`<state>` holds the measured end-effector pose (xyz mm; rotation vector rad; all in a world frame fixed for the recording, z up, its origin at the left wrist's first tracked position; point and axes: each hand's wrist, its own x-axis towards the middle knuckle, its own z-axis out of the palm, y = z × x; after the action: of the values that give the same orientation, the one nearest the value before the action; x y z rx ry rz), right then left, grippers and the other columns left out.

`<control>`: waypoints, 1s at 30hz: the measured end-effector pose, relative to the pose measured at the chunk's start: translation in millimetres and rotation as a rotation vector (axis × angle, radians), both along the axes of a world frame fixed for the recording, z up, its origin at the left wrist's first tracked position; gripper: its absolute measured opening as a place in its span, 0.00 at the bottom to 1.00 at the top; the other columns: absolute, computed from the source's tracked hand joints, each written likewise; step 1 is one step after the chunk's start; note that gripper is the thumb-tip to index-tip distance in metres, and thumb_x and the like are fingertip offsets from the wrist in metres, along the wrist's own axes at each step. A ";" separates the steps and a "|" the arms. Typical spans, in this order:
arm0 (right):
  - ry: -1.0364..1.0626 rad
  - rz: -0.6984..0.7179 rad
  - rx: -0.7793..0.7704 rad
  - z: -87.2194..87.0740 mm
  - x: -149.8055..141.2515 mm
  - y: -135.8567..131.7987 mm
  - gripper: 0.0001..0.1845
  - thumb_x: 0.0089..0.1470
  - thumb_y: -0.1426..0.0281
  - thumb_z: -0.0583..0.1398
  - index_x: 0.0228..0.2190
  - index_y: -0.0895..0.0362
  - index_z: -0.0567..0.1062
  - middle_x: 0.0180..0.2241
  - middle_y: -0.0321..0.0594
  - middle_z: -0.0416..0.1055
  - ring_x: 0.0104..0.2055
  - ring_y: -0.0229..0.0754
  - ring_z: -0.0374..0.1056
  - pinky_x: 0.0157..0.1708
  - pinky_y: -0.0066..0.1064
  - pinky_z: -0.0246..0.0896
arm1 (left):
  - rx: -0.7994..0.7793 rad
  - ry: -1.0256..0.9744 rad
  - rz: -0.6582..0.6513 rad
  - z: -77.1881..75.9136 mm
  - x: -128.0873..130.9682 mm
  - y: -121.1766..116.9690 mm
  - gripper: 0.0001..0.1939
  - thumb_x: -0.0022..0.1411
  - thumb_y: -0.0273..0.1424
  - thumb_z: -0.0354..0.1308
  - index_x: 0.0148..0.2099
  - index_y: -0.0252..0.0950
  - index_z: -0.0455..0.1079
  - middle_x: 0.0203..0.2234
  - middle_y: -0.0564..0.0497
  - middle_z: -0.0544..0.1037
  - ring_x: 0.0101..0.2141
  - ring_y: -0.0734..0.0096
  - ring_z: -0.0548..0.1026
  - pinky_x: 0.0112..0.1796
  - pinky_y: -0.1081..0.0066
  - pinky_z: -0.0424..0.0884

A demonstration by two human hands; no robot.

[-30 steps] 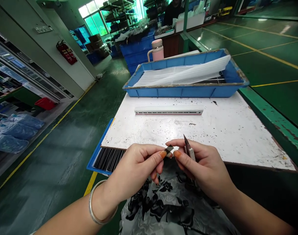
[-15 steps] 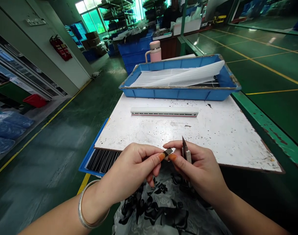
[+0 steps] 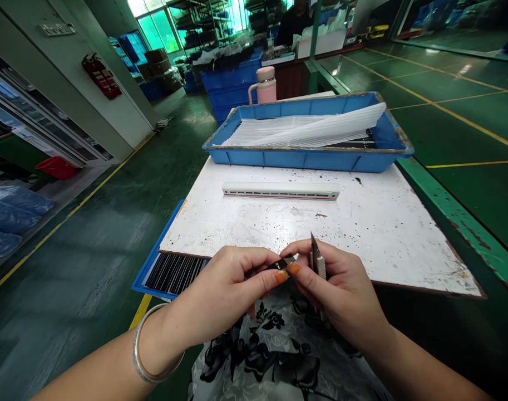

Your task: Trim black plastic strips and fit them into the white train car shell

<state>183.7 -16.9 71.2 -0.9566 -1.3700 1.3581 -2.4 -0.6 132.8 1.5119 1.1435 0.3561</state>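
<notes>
**Two hands at work over a white board, seen from head height.** The left hand (image 3: 220, 295) holds a short dark strip with a pale end (image 3: 284, 263) in a narrow pinch between thumb and forefinger, just above the near edge of the board. The right hand (image 3: 341, 289) closes around a craft knife (image 3: 319, 266), its fingers curled on the metal handle and the pointed blade upright, just beside the strip. The strip lies between the two hands, and its far end reaches the right forefinger; whether the two touch cannot be told. A metal bangle (image 3: 151, 345) circles the left wrist, and a black-and-white floral skirt (image 3: 257, 356) lies below the hands.

The paint-flecked white board (image 3: 362, 234) extends from 10 to 2 o'clock of the hands. On it, at 12 o'clock, lies a white slotted bar (image 3: 281, 191). Beyond that, a blue plastic tray (image 3: 307, 160) holds a stack of clear plastic strips (image 3: 304, 131). At 9 o'clock, a second blue tray (image 3: 153, 273) lies partly under the board, filled with rows of black strips (image 3: 174, 273). A pink vacuum flask (image 3: 264, 84) stands past the far tray at 12 o'clock. A red fire extinguisher (image 3: 99, 75) hangs on a wall at 10 o'clock.
</notes>
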 end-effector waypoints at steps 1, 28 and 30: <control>-0.004 0.012 0.000 -0.6 0.8 0.1 0.07 0.62 0.63 0.62 0.40 0.51 0.76 0.20 0.27 0.58 0.20 0.29 0.54 0.20 0.24 0.49 | 0.036 0.026 -0.013 0.3 -0.5 0.6 0.15 0.67 0.41 0.54 0.36 0.35 0.73 0.20 0.57 0.64 0.19 0.78 0.64 0.20 0.78 0.62; -0.475 -0.051 0.565 -5.3 8.1 7.9 0.06 0.67 0.68 0.53 0.36 0.54 0.68 0.27 0.32 0.65 0.26 0.33 0.62 0.27 0.26 0.56 | 0.088 0.014 -0.053 -7.7 -3.4 1.7 0.18 0.69 0.41 0.53 0.33 0.35 0.74 0.20 0.58 0.65 0.18 0.82 0.64 0.19 0.79 0.57; -0.512 -0.063 0.616 -5.7 7.0 9.7 0.07 0.67 0.67 0.54 0.36 0.55 0.67 0.27 0.33 0.65 0.26 0.34 0.61 0.27 0.26 0.56 | 0.087 0.009 -0.069 -8.3 -4.4 1.7 0.18 0.69 0.41 0.52 0.33 0.35 0.73 0.20 0.58 0.65 0.18 0.82 0.64 0.19 0.79 0.57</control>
<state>190.8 -7.3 65.5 -0.9316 -1.9656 0.5767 -6.8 1.1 124.5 1.6259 1.0924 0.3560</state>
